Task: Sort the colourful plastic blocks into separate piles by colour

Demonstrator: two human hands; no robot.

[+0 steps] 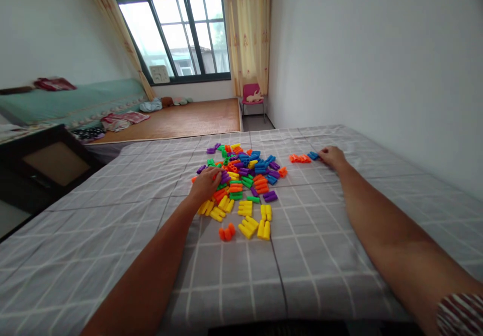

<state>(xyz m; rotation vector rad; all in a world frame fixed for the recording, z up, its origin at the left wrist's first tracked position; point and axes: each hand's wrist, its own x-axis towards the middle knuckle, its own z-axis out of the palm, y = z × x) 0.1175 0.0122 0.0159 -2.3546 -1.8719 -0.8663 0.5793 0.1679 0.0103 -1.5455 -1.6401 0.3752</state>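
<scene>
Many plastic tube-shaped pieces in blue, orange, green, purple and yellow lie heaped on a grey checked cloth (309, 245). My left hand (207, 181) is at the left side of the heap, its fingers closed around a purple piece (225, 177). Off to the right, my right hand (332, 156) pinches the end of a blue piece (313, 155). That blue piece lies beside a short row of orange pieces (300, 158). Nearest me are several yellow pieces (248, 227) and an orange piece (227, 232).
Beyond the cloth is a low bed (188, 119) under a window. A pink chair (252, 96) stands near the curtain. To the left is a dark cabinet (45, 167), and a white wall (377, 64) runs along the right.
</scene>
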